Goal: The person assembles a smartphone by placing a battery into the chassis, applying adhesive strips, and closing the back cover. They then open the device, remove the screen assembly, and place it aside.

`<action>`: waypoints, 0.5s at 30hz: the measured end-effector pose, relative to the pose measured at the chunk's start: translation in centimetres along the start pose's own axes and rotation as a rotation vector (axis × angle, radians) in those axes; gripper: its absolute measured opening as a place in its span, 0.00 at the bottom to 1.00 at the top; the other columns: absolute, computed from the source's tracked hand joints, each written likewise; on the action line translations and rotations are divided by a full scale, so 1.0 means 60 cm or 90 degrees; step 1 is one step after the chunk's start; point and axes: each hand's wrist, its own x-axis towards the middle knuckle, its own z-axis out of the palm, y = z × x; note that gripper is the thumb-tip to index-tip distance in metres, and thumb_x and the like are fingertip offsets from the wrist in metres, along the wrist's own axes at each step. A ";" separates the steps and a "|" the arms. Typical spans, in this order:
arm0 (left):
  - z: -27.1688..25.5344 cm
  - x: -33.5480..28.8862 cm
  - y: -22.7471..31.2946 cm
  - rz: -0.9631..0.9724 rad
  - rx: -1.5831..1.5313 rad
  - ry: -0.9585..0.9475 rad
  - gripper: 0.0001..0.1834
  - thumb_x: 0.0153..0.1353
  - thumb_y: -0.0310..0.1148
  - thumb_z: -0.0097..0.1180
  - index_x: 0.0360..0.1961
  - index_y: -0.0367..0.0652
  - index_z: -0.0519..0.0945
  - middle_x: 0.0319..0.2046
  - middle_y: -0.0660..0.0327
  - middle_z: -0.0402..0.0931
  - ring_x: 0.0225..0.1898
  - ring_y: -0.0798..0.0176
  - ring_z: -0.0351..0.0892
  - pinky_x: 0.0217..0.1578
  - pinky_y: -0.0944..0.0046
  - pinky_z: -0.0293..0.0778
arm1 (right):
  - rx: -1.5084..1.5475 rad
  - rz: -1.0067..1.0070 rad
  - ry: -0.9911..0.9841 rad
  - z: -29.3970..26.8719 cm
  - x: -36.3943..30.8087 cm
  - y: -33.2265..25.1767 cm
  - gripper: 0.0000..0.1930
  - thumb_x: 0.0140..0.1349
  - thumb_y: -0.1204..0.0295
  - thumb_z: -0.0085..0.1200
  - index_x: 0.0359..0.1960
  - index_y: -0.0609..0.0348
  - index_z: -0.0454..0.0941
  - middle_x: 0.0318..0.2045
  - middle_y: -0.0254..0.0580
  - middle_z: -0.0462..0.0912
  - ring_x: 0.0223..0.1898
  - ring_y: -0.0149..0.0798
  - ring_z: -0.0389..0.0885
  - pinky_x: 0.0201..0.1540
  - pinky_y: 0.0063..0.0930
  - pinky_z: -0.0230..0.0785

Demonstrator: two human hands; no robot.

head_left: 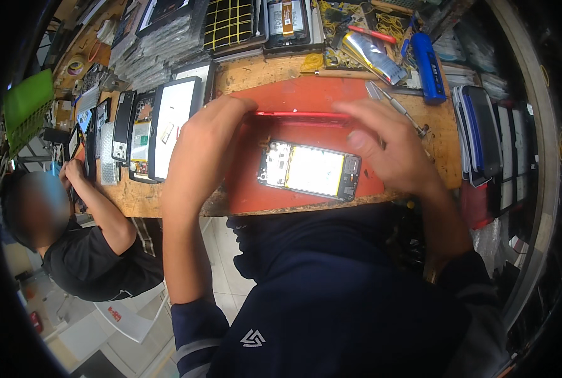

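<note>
A thin red phone back cover [303, 118] stands nearly on edge over the red work mat [281, 94]. My left hand [214, 123] is closed on its left end, the fingertips partly hidden behind the wrist and knuckles. At the other end, my right hand [391, 142] holds the cover between the fingers on the far side and the thumb on the near side. Below the cover lies an opened phone [309, 170], its battery and circuit board facing up under bright glare. Neither hand touches this phone.
Left of the mat lie a white-faced tablet [175, 126] and opened devices [143, 126]. Tweezers [397, 107], a blue cylinder [427, 69] and a parts tray [363, 44] are at the back right. Stacked phones [479, 135] stand right. A co-worker [92, 239] sits left.
</note>
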 end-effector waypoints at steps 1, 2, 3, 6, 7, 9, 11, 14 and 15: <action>0.002 -0.006 0.002 0.032 -0.001 0.043 0.18 0.60 0.17 0.61 0.52 0.39 0.82 0.43 0.51 0.85 0.47 0.42 0.86 0.47 0.51 0.82 | -0.033 -0.027 -0.041 0.004 0.005 -0.002 0.24 0.77 0.61 0.60 0.65 0.67 0.79 0.52 0.56 0.86 0.55 0.56 0.85 0.60 0.44 0.76; 0.006 -0.012 0.004 0.065 0.000 0.091 0.18 0.59 0.16 0.62 0.51 0.38 0.83 0.44 0.51 0.86 0.46 0.43 0.87 0.46 0.51 0.83 | -0.066 -0.054 -0.082 0.007 0.008 -0.004 0.25 0.77 0.60 0.59 0.66 0.67 0.79 0.52 0.56 0.86 0.55 0.55 0.85 0.60 0.44 0.76; 0.010 -0.016 0.006 0.101 -0.002 0.139 0.17 0.58 0.16 0.62 0.50 0.38 0.84 0.44 0.52 0.86 0.46 0.44 0.88 0.46 0.52 0.83 | -0.067 -0.055 -0.101 0.009 0.011 -0.007 0.25 0.75 0.63 0.58 0.67 0.67 0.79 0.55 0.58 0.85 0.58 0.57 0.84 0.63 0.44 0.74; 0.018 -0.031 0.013 0.166 0.009 0.209 0.18 0.55 0.16 0.64 0.48 0.37 0.85 0.49 0.50 0.87 0.48 0.46 0.89 0.48 0.53 0.84 | -0.045 -0.042 -0.154 0.010 0.011 -0.018 0.27 0.72 0.67 0.55 0.70 0.66 0.77 0.60 0.61 0.83 0.63 0.59 0.81 0.68 0.45 0.71; 0.020 -0.036 0.014 0.162 -0.004 0.207 0.18 0.55 0.16 0.65 0.48 0.37 0.85 0.49 0.50 0.87 0.49 0.46 0.89 0.48 0.52 0.85 | -0.024 -0.030 -0.167 0.008 0.010 -0.022 0.28 0.72 0.67 0.55 0.71 0.66 0.77 0.61 0.60 0.83 0.63 0.58 0.81 0.67 0.45 0.71; 0.024 -0.044 0.018 0.163 -0.035 0.213 0.17 0.54 0.15 0.68 0.47 0.36 0.86 0.49 0.49 0.87 0.50 0.46 0.90 0.49 0.52 0.85 | -0.012 -0.015 -0.187 0.007 0.007 -0.027 0.28 0.71 0.67 0.55 0.71 0.66 0.77 0.61 0.59 0.82 0.62 0.58 0.80 0.66 0.45 0.71; 0.028 -0.058 0.026 0.114 -0.035 0.235 0.16 0.55 0.15 0.70 0.46 0.35 0.86 0.45 0.50 0.87 0.47 0.47 0.89 0.47 0.53 0.84 | -0.029 -0.007 -0.203 0.006 0.002 -0.028 0.29 0.70 0.66 0.55 0.71 0.65 0.77 0.60 0.57 0.81 0.60 0.58 0.80 0.65 0.45 0.71; 0.022 -0.097 0.035 0.017 -0.014 0.273 0.14 0.57 0.14 0.71 0.45 0.35 0.86 0.41 0.51 0.85 0.42 0.49 0.88 0.43 0.56 0.83 | -0.106 -0.053 -0.187 0.006 -0.008 -0.025 0.30 0.69 0.64 0.56 0.71 0.66 0.77 0.59 0.55 0.80 0.58 0.57 0.78 0.64 0.45 0.69; 0.019 -0.113 0.037 -0.020 0.001 0.293 0.14 0.58 0.14 0.71 0.45 0.34 0.86 0.40 0.52 0.85 0.40 0.50 0.87 0.42 0.57 0.83 | -0.118 -0.065 -0.181 0.007 -0.013 -0.023 0.30 0.69 0.63 0.58 0.70 0.65 0.78 0.58 0.54 0.80 0.57 0.56 0.78 0.63 0.45 0.70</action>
